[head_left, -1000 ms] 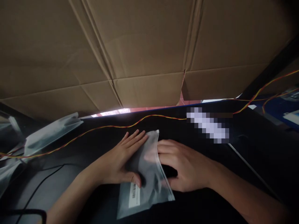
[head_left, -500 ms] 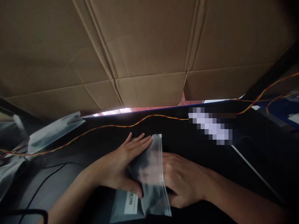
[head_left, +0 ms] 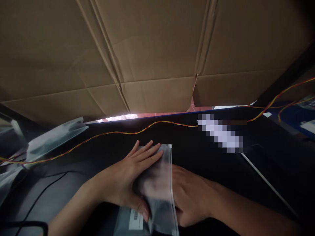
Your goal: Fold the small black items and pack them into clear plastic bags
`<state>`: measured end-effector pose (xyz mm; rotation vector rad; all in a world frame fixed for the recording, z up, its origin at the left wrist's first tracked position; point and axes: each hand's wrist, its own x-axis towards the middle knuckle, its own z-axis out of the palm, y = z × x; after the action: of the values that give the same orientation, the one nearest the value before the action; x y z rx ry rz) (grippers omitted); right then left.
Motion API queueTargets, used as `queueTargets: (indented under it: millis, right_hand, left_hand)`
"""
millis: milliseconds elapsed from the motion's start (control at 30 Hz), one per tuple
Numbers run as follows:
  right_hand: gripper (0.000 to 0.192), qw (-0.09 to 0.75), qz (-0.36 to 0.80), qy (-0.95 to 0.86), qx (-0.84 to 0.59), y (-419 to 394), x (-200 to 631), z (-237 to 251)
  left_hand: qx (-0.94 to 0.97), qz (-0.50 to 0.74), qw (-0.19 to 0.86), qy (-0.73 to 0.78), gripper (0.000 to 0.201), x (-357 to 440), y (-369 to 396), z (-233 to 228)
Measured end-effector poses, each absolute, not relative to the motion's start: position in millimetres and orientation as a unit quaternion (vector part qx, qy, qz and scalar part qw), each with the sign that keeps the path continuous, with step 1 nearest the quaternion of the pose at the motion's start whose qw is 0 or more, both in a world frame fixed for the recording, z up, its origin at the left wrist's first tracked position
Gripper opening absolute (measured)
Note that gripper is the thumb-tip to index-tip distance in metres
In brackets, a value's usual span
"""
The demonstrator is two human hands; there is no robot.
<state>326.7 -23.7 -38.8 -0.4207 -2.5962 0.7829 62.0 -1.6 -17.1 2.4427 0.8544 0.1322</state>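
Overhead, a big cardboard box [head_left: 157, 55] fills the top half of the view, flaps hanging down toward the bench. Below it sits a dark table [head_left: 209, 157], black surface, dimly lit. A twisted red-yellow wire [head_left: 123, 132] runs across the table from left to right, behind the hands. At far left lies a pile of clear plastic bags [head_left: 52, 139], flat and overlapping; a thin black cable [head_left: 44, 193] loops in front of them.

Centre bottom: a clear zip bag [head_left: 158, 183] lies on the table with something dark inside, contents too blurred to identify. Its zip edge runs along the right side, and a white barcode label [head_left: 136, 219] shows at its lower left.

Left hand [head_left: 128, 177] lies on top of the bag, fingers spread flat toward the top corner, thumb pressing down near the label. Not a closed grip, more a flat press. Right hand [head_left: 192, 196] sits at the zip edge, fingertips tucked under or into the bag; I cannot tell whether it pinches the plastic.
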Motion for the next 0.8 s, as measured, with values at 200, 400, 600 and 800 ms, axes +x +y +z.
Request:
queueTargets:
  millis: [200, 400, 600, 800]
  right_hand:
    - [0.037, 0.267, 0.291, -0.908, -0.138, -25, 302, -48]
    - [0.027, 0.256, 0.338, -0.888, -0.176, -28, 304, -37]
    - [0.052, 0.184, 0.43, -0.865, -0.182, -2, 354, -16]
    - [0.042, 0.19, 0.273, -0.889, -0.313, 9, 358, -18]
  left_hand:
    - [0.911, 0.054, 0.277, 0.301, 0.152, 66, -2, -21]
    - [0.913, 0.064, 0.276, 0.294, 0.147, 66, -1, -18]
    - [0.892, 0.045, 0.311, 0.325, 0.142, 55, 7, -21]
    - [0.891, 0.045, 0.281, 0.355, 0.143, 48, 8, -22]
